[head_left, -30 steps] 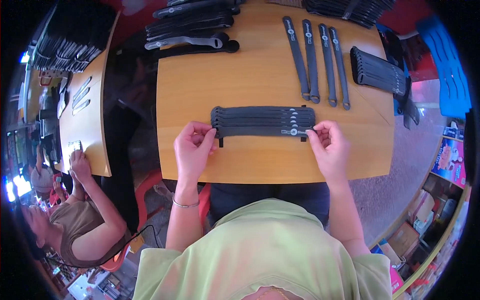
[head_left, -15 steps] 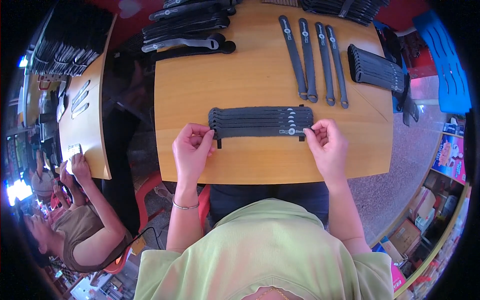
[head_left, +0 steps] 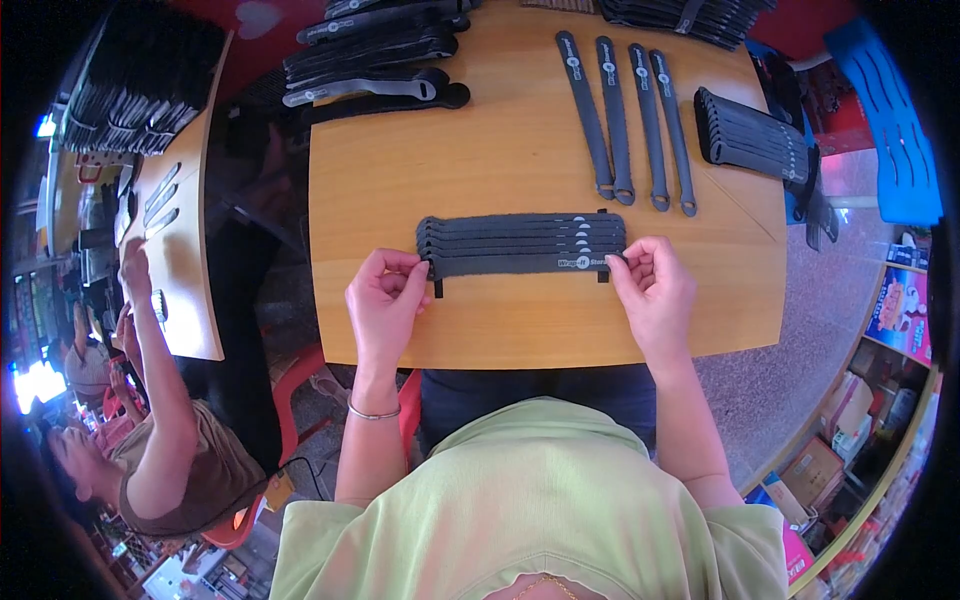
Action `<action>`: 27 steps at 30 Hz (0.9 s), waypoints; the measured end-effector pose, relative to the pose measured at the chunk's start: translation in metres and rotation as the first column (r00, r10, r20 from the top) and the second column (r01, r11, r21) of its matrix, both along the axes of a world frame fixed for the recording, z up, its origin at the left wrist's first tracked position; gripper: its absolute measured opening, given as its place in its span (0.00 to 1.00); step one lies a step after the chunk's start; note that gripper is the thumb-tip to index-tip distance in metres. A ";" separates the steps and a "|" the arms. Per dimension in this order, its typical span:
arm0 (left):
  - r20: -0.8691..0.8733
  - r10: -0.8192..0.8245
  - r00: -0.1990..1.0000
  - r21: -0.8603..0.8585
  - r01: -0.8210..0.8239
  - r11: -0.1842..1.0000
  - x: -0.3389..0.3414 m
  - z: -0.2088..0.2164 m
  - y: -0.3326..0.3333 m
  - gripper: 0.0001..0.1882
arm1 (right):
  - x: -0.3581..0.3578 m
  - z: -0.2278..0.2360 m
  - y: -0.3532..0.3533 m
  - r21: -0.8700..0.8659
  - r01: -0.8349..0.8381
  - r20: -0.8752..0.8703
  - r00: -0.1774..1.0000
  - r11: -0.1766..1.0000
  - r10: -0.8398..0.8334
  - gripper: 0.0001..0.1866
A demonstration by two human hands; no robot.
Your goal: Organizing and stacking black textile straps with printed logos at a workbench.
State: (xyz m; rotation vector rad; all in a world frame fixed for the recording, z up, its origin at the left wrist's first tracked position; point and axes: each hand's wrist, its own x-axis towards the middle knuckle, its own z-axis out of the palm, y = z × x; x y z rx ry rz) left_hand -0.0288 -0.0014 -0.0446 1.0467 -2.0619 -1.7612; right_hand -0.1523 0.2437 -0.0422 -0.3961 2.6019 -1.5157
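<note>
A neat overlapped row of several dark grey straps (head_left: 510, 240) lies across the wooden table in front of me. Thin black strips (head_left: 438, 288) stick out beneath its two ends. My left hand (head_left: 385, 295) pinches the left end of the nearest strap between thumb and fingers. At that strap's right end, the thumb and fingers of my right hand (head_left: 652, 290) are closed in a pinch. Both hands rest low at the table's near side. Four-finger details under the pinches are hidden.
Separate long straps (head_left: 615, 120) lie at the back right, beside a finished-looking bundle (head_left: 752, 138). Strap piles (head_left: 380, 60) stand at the back left, more (head_left: 690, 20) at the far right edge. A co-worker (head_left: 165, 440) sits at another table (head_left: 190, 270) to the left.
My hands and the row of straps hold nearly still. On the left, the co-worker's arm has reached farther forward over the other table.
</note>
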 end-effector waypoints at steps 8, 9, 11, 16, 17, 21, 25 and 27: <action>0.013 0.001 1.000 -0.048 -0.001 0.999 -0.001 0.002 0.001 0.04 | 0.001 0.000 -0.001 0.014 0.018 -0.024 1.000 1.000 -0.018 0.10; 0.012 0.002 1.000 -0.050 -0.001 0.999 0.000 0.002 0.001 0.04 | 0.001 0.000 -0.001 0.012 0.018 -0.025 1.000 1.000 -0.017 0.10; -0.014 0.008 1.000 -0.045 -0.008 0.999 0.000 -0.001 0.002 0.04 | 0.002 -0.002 0.001 0.005 0.008 -0.011 1.000 1.000 -0.008 0.11; 0.005 -0.008 1.000 -0.073 0.008 0.997 0.000 0.000 0.002 0.05 | 0.002 0.000 0.000 0.009 0.008 -0.091 0.996 1.000 -0.007 0.12; 0.003 -0.009 1.000 -0.070 0.009 0.998 0.000 0.000 0.002 0.05 | 0.003 0.001 0.000 0.015 0.005 -0.097 0.995 1.000 -0.003 0.13; -0.016 -0.006 1.000 -0.109 0.004 0.994 0.000 0.001 0.003 0.05 | 0.002 0.000 0.002 -0.007 -0.004 -0.112 0.994 1.000 0.003 0.14; -0.028 -0.007 1.000 -0.055 0.005 0.998 0.001 0.007 0.004 0.06 | 0.001 -0.002 0.006 -0.061 0.005 -0.088 0.996 0.998 -0.010 0.16; -0.030 -0.013 0.999 -0.031 0.012 0.999 -0.001 0.012 0.003 0.06 | 0.000 -0.003 0.007 -0.084 0.003 -0.085 0.996 0.996 -0.010 0.17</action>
